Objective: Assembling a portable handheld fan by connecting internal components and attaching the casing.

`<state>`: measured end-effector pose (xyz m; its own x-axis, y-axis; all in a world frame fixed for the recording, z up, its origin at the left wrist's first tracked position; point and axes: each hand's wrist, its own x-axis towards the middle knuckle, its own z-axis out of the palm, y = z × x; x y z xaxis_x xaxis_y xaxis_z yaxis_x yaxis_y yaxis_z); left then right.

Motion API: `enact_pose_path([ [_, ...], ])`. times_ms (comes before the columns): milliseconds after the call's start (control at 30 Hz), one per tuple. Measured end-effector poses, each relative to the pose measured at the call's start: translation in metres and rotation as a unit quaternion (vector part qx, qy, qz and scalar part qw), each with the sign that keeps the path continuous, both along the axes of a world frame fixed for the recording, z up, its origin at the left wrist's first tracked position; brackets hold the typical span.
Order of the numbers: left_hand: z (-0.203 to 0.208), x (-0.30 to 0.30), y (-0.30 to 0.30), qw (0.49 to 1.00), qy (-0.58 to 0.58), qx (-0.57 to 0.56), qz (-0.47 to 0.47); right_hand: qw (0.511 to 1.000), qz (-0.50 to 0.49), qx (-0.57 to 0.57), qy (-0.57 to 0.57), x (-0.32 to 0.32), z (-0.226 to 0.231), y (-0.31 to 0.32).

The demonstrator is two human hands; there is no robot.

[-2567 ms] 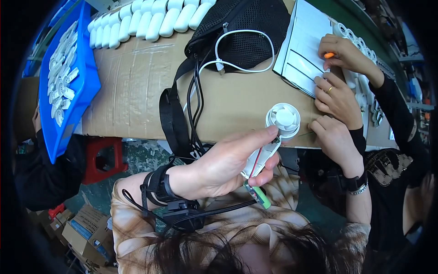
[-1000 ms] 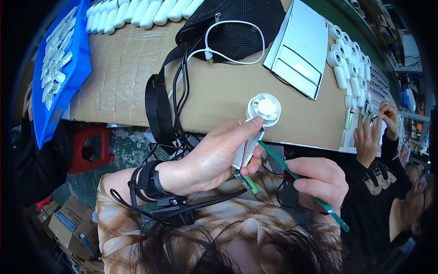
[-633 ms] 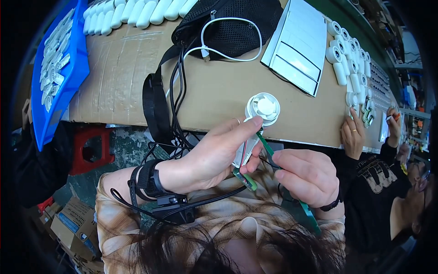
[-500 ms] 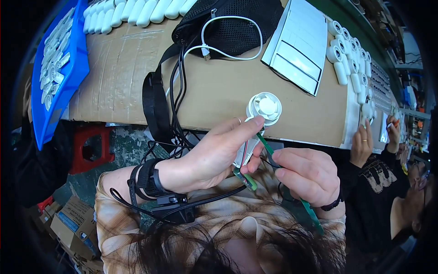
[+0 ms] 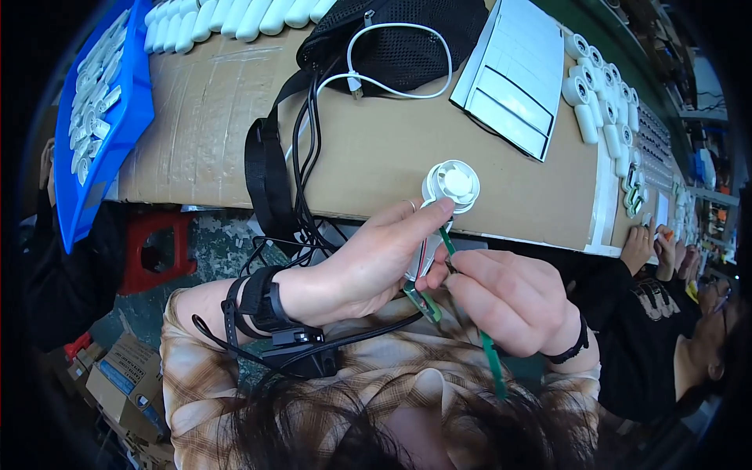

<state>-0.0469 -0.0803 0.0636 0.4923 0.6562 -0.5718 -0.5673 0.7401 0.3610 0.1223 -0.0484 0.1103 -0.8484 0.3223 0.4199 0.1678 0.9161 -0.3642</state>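
Observation:
My left hand (image 5: 356, 262) is closed around a small white handheld fan (image 5: 457, 183), its thumb against the round head. The fan's handle stands open toward me, with thin wires inside. A small green circuit board (image 5: 423, 301) sticks out at the handle's lower end. In my right hand (image 5: 513, 298), fingers pinch a long, thin green tool (image 5: 491, 356). Its tip reaches into the handle just below the fan head; whether it touches the wires I cannot tell.
A blue tray (image 5: 129, 129) of clear and white parts stands at the left. Across the cardboard-covered table (image 5: 368, 164) lie a black mesh bag (image 5: 399, 55), a white cable (image 5: 407, 95) and a white panel (image 5: 513, 86). White fan bodies (image 5: 583, 94) line the right side, near a co-worker's hands (image 5: 638, 249).
My right hand has shifted left and down, closer to the fan handle, and the green tool has turned steeper. My left hand holds the fan almost still. The co-worker's hands have moved.

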Motion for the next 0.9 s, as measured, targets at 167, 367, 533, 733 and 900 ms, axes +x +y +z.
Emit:
enact_pose_path([
  [167,-0.006,0.006,0.001,0.999,0.022,-0.022,0.027,0.997,-0.034,0.07,-0.02,-0.003,-0.012,-0.013],
  [367,-0.008,0.008,0.002,0.998,0.016,-0.046,0.046,0.995,-0.052,0.071,-0.055,-0.007,-0.013,-0.018],
  [533,-0.019,0.001,0.004,0.998,-0.028,-0.036,0.049,0.997,-0.05,0.058,-0.026,-0.004,-0.02,-0.011],
  [733,-0.008,0.0,0.004,0.999,-0.035,0.003,0.007,0.992,-0.046,0.121,0.013,0.004,-0.021,-0.01],
  [900,-0.008,0.005,0.01,1.0,0.003,0.005,0.012,0.995,0.0,0.089,-0.033,0.007,-0.007,-0.008],
])
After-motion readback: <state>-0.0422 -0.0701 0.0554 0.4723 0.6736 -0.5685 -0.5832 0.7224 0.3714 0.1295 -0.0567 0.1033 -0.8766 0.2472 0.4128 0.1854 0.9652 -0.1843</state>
